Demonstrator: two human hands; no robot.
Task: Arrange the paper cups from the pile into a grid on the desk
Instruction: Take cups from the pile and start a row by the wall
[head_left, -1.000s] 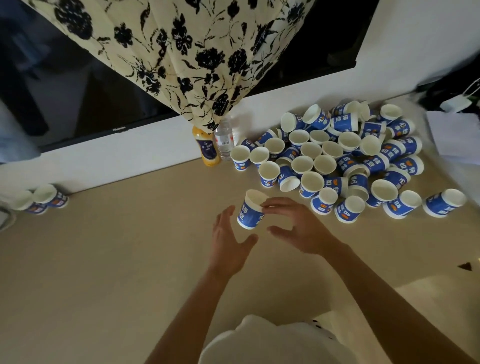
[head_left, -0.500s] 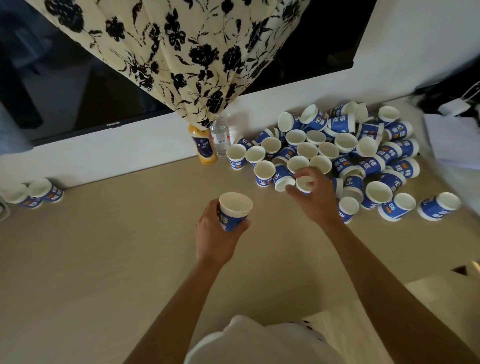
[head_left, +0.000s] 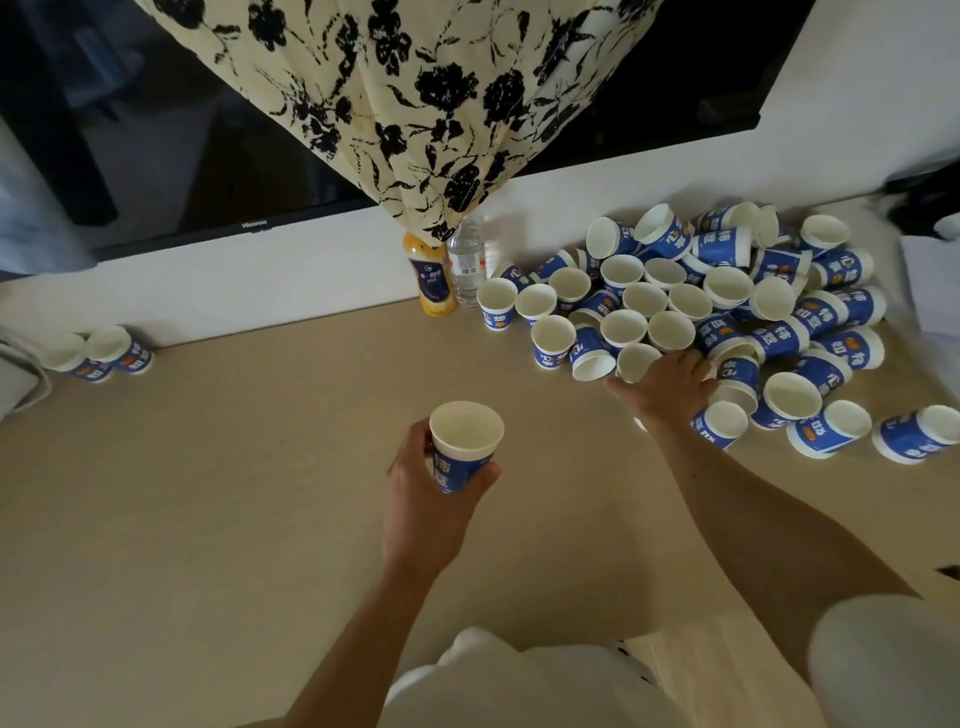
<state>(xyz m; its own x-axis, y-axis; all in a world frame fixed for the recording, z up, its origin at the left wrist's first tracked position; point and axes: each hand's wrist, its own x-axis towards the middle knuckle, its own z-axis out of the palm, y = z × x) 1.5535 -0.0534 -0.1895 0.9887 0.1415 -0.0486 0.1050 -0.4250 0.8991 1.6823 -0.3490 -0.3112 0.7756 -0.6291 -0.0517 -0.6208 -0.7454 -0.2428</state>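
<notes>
Holding one cup (head_left: 464, 453) up over the bench (head_left: 208, 493), our left hand (head_left: 426, 514) wraps its fingers around the blue side. It is empty inside. Two cups (head_left: 98, 353) sit far left by the wall. Our right hand (head_left: 670, 387) lies on the pile (head_left: 727, 312), fingers curled on a white cup (head_left: 636, 362). We are still picking. Next, we think, each cup needs a spot, standing straight, in a row.

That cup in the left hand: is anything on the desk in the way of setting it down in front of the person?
Nothing visible. The cup is gripped by the left hand above bare desk. The pile lies off to the right, two bottles stand at the back wall, and two cups sit far left.
</notes>
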